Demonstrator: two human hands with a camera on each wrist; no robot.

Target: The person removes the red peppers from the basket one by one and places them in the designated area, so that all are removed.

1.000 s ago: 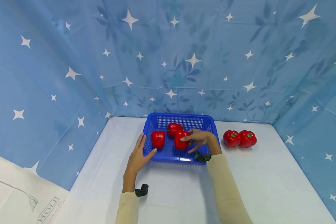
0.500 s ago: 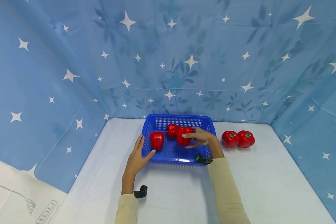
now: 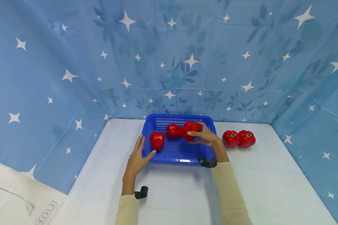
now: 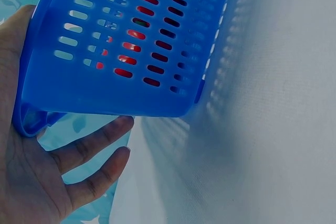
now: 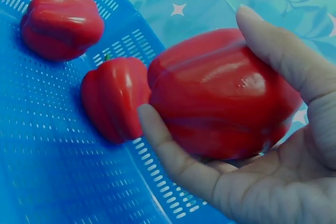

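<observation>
While a glossy, lobed red pepper [image 3: 190, 127] is gripped between the curved fingers and thumb of the right hand [image 3: 207, 136], it is held over the far right part of a blue plastic basket [image 3: 183, 152], whose walls are pierced by oblong slots. On the basket's perforated floor, a tapered pepper [image 3: 157, 140] is placed at the left and a rounder pepper [image 3: 173, 132] near the middle. The basket's left side is touched by the left hand [image 3: 136, 160], its fingers nearly straight and thumb spread. Two green-stemmed peppers [image 3: 230, 139] are set side by side on the white table [image 3: 171, 200], right of the basket.
</observation>
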